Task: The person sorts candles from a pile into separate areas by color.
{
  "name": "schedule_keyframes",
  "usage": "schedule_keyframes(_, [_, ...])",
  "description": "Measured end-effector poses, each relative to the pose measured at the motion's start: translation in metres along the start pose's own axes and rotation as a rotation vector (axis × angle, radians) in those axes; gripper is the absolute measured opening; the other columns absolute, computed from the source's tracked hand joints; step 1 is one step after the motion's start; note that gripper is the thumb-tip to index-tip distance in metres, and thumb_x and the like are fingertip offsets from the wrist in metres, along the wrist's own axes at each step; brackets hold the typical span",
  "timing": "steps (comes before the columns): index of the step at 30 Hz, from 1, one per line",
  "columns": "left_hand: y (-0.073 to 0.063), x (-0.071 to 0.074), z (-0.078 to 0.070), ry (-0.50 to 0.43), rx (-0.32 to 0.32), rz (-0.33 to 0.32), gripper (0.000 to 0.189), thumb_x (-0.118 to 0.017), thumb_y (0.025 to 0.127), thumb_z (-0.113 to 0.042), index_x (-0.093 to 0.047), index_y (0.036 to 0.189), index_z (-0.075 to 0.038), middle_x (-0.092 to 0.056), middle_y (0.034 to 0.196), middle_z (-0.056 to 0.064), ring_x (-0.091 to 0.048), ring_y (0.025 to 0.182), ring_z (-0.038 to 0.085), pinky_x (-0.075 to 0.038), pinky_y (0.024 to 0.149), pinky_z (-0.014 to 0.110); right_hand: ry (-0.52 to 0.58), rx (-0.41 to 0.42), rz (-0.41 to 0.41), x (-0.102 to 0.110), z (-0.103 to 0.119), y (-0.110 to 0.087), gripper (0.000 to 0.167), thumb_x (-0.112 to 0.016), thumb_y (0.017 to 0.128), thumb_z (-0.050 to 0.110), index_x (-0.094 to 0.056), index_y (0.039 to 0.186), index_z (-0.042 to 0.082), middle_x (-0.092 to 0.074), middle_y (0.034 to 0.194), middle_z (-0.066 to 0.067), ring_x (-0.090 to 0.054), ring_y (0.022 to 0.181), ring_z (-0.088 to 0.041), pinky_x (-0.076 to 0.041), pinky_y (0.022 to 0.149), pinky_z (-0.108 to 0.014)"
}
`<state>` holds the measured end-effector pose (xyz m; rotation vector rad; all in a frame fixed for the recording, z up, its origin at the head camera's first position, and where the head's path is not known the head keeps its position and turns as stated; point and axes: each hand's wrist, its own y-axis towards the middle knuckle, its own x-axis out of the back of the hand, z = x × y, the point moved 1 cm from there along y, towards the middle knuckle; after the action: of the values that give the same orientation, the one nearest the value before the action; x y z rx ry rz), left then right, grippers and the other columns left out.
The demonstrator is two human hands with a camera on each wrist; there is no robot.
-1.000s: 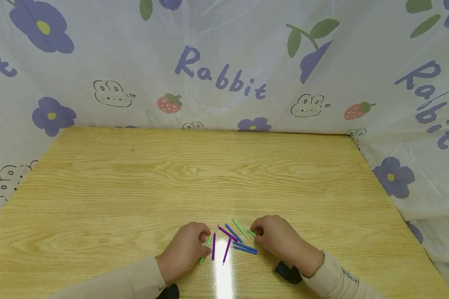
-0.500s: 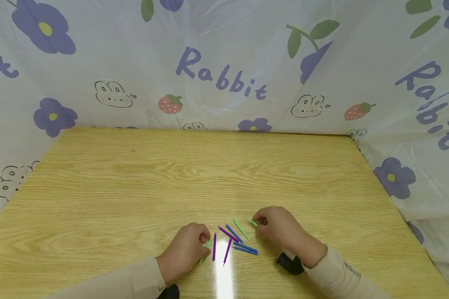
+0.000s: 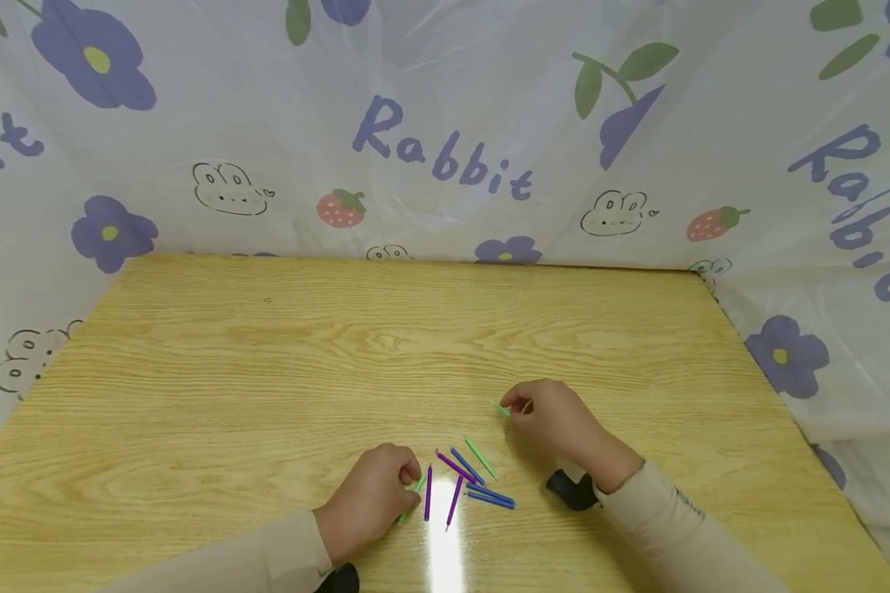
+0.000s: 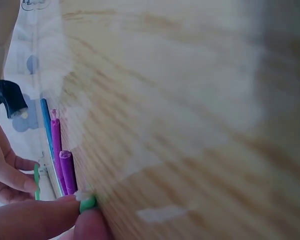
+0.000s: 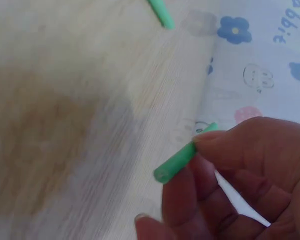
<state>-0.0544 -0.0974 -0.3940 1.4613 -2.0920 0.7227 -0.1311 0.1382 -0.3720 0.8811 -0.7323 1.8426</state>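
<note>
My right hand [image 3: 556,422] is raised above the table, right of the loose candles, and pinches a thin green candle [image 5: 176,161] between thumb and fingertips. Lower on the left, my left hand [image 3: 371,496] rests by the table with another green candle [image 4: 88,204] pinched between finger and thumb. Between the hands lies a loose cluster: an upright-running purple candle [image 3: 428,494] beside the left fingers, two more purple ones, several blue candles [image 3: 491,497], and one green candle [image 3: 480,458] at the upper right. Some of these overlap.
The wood-grain table [image 3: 386,338] stretches back to a white curtain [image 3: 430,66] printed with rabbits, flowers and strawberries. Black wrist devices show at the right wrist [image 3: 573,489] and left wrist. A bright glare strip runs down the table's near middle.
My right hand has moved up and away from the cluster, carrying its green candle. The left hand and the loose candles have stayed in place.
</note>
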Motion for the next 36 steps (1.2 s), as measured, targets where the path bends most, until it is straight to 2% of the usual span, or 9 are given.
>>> schedule_keyframes(8, [0.002, 0.0, -0.001, 0.009, 0.003, 0.019, 0.019, -0.072, 0.069, 0.01, -0.061, 0.077, -0.003, -0.051, 0.073, 0.0, -0.046, 0.069, 0.015, -0.042, 0.062, 0.026, 0.062, -0.031, 0.014, 0.004, -0.01, 0.024, 0.016, -0.06, 0.089, 0.003, -0.072, 0.1, 0.006, -0.065, 0.087, 0.0, -0.061, 0.083, -0.016, -0.05, 0.071, -0.031])
schedule_keyframes(16, [0.002, 0.001, -0.001, 0.028, 0.001, 0.02, 0.018, -0.072, 0.069, 0.01, -0.061, 0.077, -0.003, -0.051, 0.073, 0.0, -0.045, 0.069, 0.015, -0.042, 0.062, 0.026, 0.141, -0.027, 0.024, 0.009, -0.014, 0.043, 0.019, -0.056, 0.092, 0.005, -0.071, 0.104, 0.006, -0.066, 0.094, -0.003, -0.061, 0.089, -0.019, -0.051, 0.074, -0.033])
schedule_keyframes(26, [0.002, 0.001, 0.0, 0.014, -0.001, 0.022, 0.018, -0.069, 0.069, 0.01, -0.061, 0.079, -0.003, -0.049, 0.075, 0.001, -0.044, 0.07, 0.015, -0.04, 0.061, 0.026, 0.151, -0.024, 0.034, 0.014, -0.008, 0.068, 0.021, -0.055, 0.093, 0.007, -0.07, 0.108, 0.005, -0.066, 0.101, -0.006, -0.061, 0.094, -0.022, -0.05, 0.076, -0.035])
schedule_keyframes(36, [0.001, 0.001, 0.0, -0.001, -0.01, 0.022, 0.019, -0.068, 0.068, 0.01, -0.061, 0.079, -0.003, -0.048, 0.077, 0.002, -0.043, 0.071, 0.016, -0.039, 0.062, 0.026, 0.188, -0.051, 0.037, 0.013, -0.004, 0.094, 0.022, -0.056, 0.093, 0.008, -0.071, 0.109, 0.004, -0.066, 0.104, -0.009, -0.057, 0.087, -0.02, -0.047, 0.073, -0.032])
